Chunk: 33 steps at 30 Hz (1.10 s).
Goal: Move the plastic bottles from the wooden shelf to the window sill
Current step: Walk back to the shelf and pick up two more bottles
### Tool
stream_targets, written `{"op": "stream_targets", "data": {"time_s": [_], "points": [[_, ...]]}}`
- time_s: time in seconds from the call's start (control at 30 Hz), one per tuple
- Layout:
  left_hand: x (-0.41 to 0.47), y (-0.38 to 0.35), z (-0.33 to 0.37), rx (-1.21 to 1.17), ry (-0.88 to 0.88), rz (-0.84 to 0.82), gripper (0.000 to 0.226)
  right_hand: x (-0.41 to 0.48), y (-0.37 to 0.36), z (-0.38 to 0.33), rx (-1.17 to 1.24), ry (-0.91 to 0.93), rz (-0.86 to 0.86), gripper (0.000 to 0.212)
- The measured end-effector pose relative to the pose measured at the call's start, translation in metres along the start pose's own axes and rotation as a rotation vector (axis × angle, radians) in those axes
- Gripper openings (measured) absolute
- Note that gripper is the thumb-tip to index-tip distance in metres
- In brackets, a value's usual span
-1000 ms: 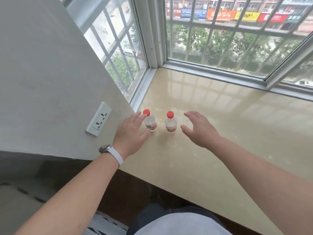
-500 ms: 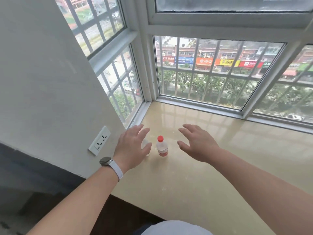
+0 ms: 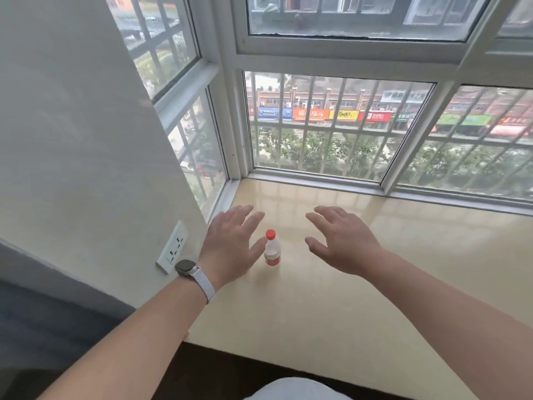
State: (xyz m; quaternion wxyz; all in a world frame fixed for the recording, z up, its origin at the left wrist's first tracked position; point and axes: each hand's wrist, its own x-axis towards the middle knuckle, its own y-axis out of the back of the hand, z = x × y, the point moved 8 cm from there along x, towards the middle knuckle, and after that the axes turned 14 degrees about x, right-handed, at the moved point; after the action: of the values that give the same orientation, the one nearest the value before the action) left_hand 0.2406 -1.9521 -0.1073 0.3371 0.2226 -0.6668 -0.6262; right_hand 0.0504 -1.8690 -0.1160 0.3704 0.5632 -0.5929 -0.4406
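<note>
A small clear plastic bottle point(image 3: 272, 250) with a red cap and red label stands upright on the beige window sill point(image 3: 331, 307), near its left end. My left hand point(image 3: 230, 246) hovers just left of it, fingers spread, thumb tip close to the bottle. A second bottle is hidden behind this hand. My right hand point(image 3: 343, 241) hovers to the right of the bottle, fingers apart, holding nothing. The wooden shelf is out of view.
A grey wall point(image 3: 86, 168) with a white power socket point(image 3: 172, 248) borders the sill on the left. Barred windows point(image 3: 331, 125) close the sill at the back and left. The sill stretches to the right. A watch sits on my left wrist.
Both hands have pulled back from the two bottles and risen. The view tilted up toward the window. The left bottle, visible a second ago, is now behind my left hand.
</note>
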Motion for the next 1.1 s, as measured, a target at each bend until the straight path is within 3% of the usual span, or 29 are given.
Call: {"op": "stream_targets", "data": {"time_s": [0.2, 0.43, 0.57, 1.1], "points": [[-0.004, -0.002, 0.001, -0.071, -0.144, 0.060, 0.052, -0.026, 0.006, -0.017, -0.054, -0.111, 0.042, 0.076], [-0.001, -0.002, 0.034, -0.133, -0.299, 0.065, 0.053, -0.079, 0.017, -0.011, -0.084, -0.264, 0.094, 0.069], [0.002, 0.012, 0.070, -0.173, -0.404, 0.151, 0.052, -0.108, 0.036, 0.002, -0.084, -0.359, 0.145, 0.071], [-0.004, 0.045, 0.359, -0.210, -0.905, 0.186, 0.054, -0.353, 0.091, 0.130, -0.063, -0.838, 0.363, 0.079]]}}
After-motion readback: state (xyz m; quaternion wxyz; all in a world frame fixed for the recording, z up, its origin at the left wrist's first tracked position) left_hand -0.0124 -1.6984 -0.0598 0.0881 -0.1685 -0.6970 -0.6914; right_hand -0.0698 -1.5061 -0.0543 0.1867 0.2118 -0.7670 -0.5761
